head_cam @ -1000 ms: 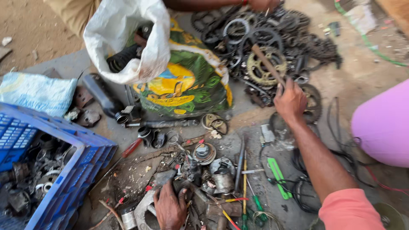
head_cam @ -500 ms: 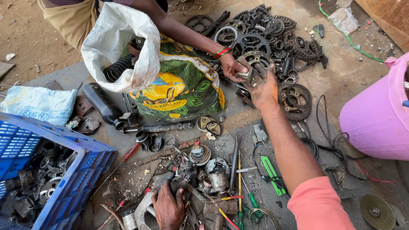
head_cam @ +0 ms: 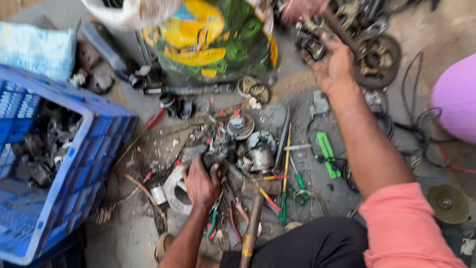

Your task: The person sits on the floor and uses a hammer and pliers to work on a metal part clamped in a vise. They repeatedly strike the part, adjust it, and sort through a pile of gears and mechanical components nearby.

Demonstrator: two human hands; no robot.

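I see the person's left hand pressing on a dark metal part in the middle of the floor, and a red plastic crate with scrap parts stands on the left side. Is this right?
Not quite. In the head view the crate on the left is blue, not red. The rest holds: it contains scrap parts, and the left hand presses on a dark metal part in the middle of the floor.

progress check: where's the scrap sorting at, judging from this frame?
Looks done: the blue crate already holds a heap of dark metal parts. In hand: the left hand grips a dark part among the tools on the ground; the right hand closes on a small metal piece by the gear pile. Left: screwdrivers and loose parts lie uncollected.
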